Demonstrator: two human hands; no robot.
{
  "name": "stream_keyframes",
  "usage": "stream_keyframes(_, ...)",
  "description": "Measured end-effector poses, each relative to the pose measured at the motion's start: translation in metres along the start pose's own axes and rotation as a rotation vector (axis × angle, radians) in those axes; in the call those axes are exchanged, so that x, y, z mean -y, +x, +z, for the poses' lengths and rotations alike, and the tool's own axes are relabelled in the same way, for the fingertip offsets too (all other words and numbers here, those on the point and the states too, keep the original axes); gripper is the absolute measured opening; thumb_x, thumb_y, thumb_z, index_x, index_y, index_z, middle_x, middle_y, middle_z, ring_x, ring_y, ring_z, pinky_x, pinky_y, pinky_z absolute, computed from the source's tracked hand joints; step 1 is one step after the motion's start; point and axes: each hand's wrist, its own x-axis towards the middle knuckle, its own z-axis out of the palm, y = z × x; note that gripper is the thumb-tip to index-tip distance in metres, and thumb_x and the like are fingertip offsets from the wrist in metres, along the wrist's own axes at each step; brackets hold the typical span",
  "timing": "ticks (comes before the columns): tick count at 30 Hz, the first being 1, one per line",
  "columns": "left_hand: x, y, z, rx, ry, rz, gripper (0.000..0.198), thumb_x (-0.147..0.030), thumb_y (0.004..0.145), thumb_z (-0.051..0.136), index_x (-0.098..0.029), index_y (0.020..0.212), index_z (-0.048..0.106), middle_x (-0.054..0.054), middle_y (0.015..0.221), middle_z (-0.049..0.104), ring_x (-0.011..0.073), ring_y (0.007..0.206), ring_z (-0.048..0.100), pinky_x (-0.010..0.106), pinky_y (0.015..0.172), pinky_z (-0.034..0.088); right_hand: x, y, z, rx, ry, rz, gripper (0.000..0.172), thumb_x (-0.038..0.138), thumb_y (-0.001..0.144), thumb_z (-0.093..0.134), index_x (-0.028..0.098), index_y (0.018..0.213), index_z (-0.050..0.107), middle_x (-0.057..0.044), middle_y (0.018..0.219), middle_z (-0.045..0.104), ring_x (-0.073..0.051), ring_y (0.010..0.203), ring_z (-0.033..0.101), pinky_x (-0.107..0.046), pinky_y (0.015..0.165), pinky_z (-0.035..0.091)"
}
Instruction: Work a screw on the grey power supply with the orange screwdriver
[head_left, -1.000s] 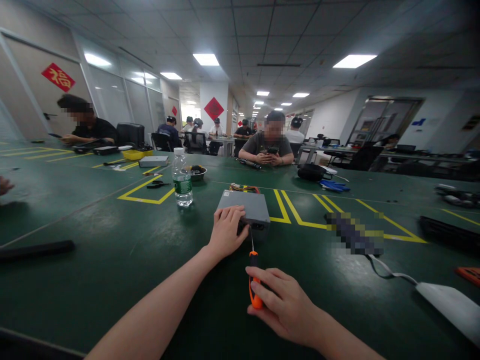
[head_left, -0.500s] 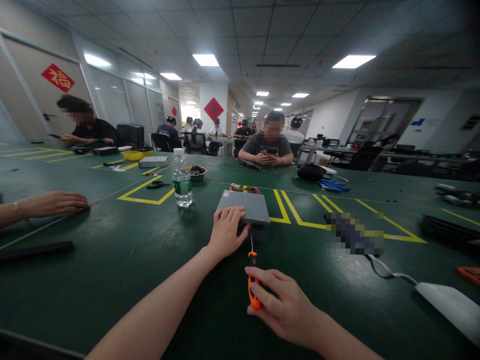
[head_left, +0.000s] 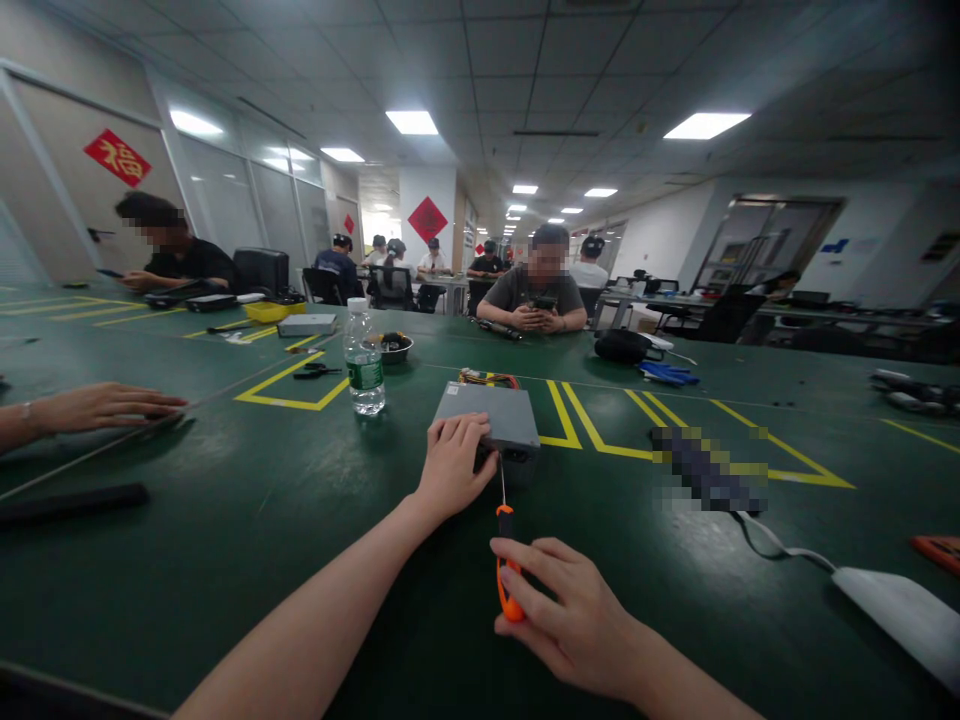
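A grey metal box [head_left: 504,420] lies on the green table [head_left: 247,500] in front of me, with coloured wires at its far end. My left hand [head_left: 454,465] grips the box's near left corner, fingers curled over its top. My right hand [head_left: 562,610] is closed round the orange handle of a screwdriver [head_left: 508,560]. The screwdriver's thin shaft points away from me and its tip meets the near face of the box.
A water bottle [head_left: 364,356] stands left of the box, a dark bowl [head_left: 395,346] behind it. Another person's hand [head_left: 105,407] lies flat on the table at far left. A white object with a cable [head_left: 896,610] lies at right. Several people sit across the table.
The other person's hand at far left has slid further onto the table. My hands, the box and the screwdriver have hardly moved.
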Motion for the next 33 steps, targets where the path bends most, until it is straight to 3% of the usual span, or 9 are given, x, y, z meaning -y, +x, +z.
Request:
stream_keyframes(4, -0.001, 0.0, -0.001, -0.003, -0.002, 0.0, 0.024, -0.027, 0.079, 0.056, -0.022, 0.103, 0.052, 0.004, 0.121, 0.058, 0.0226, 0.113, 0.047, 0.041, 0.095, 0.028, 0.001, -0.001, 0.0, 0.021, 0.053, 0.071, 0.026, 0.033, 0.092, 0.043, 0.013, 0.107, 0.051, -0.016, 0.111, 0.058, -0.021, 0.095, 0.059, -0.032, 0.076, 0.051)
stream_keyframes(8, -0.001, 0.0, -0.001, -0.003, 0.0, 0.001, 0.025, -0.027, 0.079, 0.056, -0.022, 0.103, 0.052, 0.005, 0.121, 0.058, 0.0227, 0.113, 0.047, 0.041, 0.095, 0.028, 0.001, 0.003, -0.006, 0.107, 0.021, 0.028, 0.033, 0.026, 0.092, 0.038, 0.015, 0.121, 0.047, -0.017, 0.116, 0.055, -0.022, 0.101, 0.057, -0.034, 0.079, 0.05)
stream_keyframes(17, -0.001, 0.0, -0.001, -0.004, 0.022, 0.003, 0.025, -0.027, 0.079, 0.056, -0.023, 0.103, 0.052, 0.004, 0.12, 0.058, 0.0225, 0.112, 0.047, 0.041, 0.095, 0.03, -0.001, -0.002, 0.003, -0.026, 0.034, 0.01, 0.02, 0.029, 0.093, 0.044, 0.013, 0.103, 0.05, -0.017, 0.109, 0.061, -0.018, 0.09, 0.061, -0.03, 0.074, 0.05)
stream_keyframes(20, -0.001, 0.0, -0.001, -0.007, 0.033, 0.009, 0.025, -0.028, 0.079, 0.056, -0.022, 0.103, 0.051, 0.003, 0.12, 0.058, 0.0215, 0.113, 0.047, 0.04, 0.095, 0.029, 0.001, -0.002, 0.001, 0.008, 0.08, 0.071, 0.027, 0.033, 0.092, 0.043, 0.013, 0.109, 0.048, -0.016, 0.112, 0.059, -0.02, 0.097, 0.059, -0.032, 0.078, 0.05)
stream_keyframes(24, 0.0, 0.0, -0.001, -0.001, 0.023, 0.012, 0.023, -0.029, 0.081, 0.055, -0.022, 0.102, 0.051, 0.003, 0.121, 0.057, 0.0209, 0.114, 0.046, 0.04, 0.096, 0.028, 0.002, 0.002, -0.006, 0.096, 0.034, 0.036, 0.031, 0.027, 0.092, 0.039, 0.015, 0.12, 0.047, -0.017, 0.118, 0.055, -0.022, 0.1, 0.058, -0.035, 0.079, 0.05)
stream_keyframes(29, 0.0, 0.0, -0.001, -0.007, 0.028, 0.007, 0.019, -0.028, 0.083, 0.052, -0.022, 0.102, 0.051, 0.002, 0.121, 0.058, 0.0198, 0.114, 0.047, 0.039, 0.096, 0.028, -0.001, 0.002, -0.002, 0.008, 0.001, -0.036, 0.02, 0.024, 0.092, 0.044, 0.013, 0.106, 0.052, -0.018, 0.116, 0.058, -0.017, 0.08, 0.061, -0.032, 0.07, 0.05)
stream_keyframes(33, 0.0, 0.0, -0.001, -0.007, 0.032, 0.008, 0.016, -0.025, 0.086, 0.048, -0.023, 0.101, 0.052, 0.003, 0.12, 0.058, 0.0195, 0.114, 0.047, 0.039, 0.096, 0.028, -0.001, -0.001, 0.004, -0.026, 0.036, -0.001, 0.018, 0.028, 0.092, 0.045, 0.013, 0.1, 0.051, -0.016, 0.106, 0.062, -0.018, 0.083, 0.061, -0.031, 0.072, 0.05)
